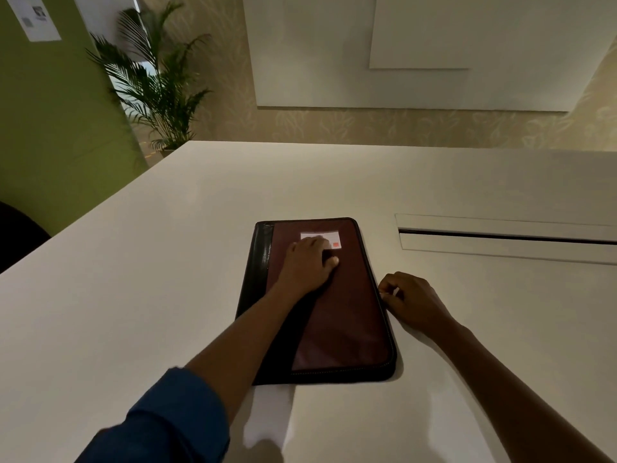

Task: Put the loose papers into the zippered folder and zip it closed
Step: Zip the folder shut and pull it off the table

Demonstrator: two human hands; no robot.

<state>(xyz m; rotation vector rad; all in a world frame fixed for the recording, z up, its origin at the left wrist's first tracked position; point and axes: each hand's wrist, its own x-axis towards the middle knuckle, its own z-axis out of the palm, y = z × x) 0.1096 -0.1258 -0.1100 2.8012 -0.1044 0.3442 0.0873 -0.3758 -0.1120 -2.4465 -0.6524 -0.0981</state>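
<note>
Surface (133, 295): white, wide, filling most of the view; long recessed slot (507, 237) set into it at the right.
Plant (157, 85): green palm fronds beyond the far left corner, against a patterned wall.
Zippered folder (344, 322): lying flat and shut at mid-surface; maroon cover with black spine strip along the left side and black zipper edging around the rim.
Left hand (309, 262): palm down on the upper part of the cover, fingers spread flat, pressing, grasping nothing; blue sleeve (167, 419) rolled back on the forearm.
Right hand (409, 300): at the folder's right edge, about halfway along; thumb and forefinger pinched on a small metallic piece, seemingly the zipper pull (381, 293).
Label (329, 238): white, with a small red square, near the cover's top; partly hidden under the left fingertips.
</note>
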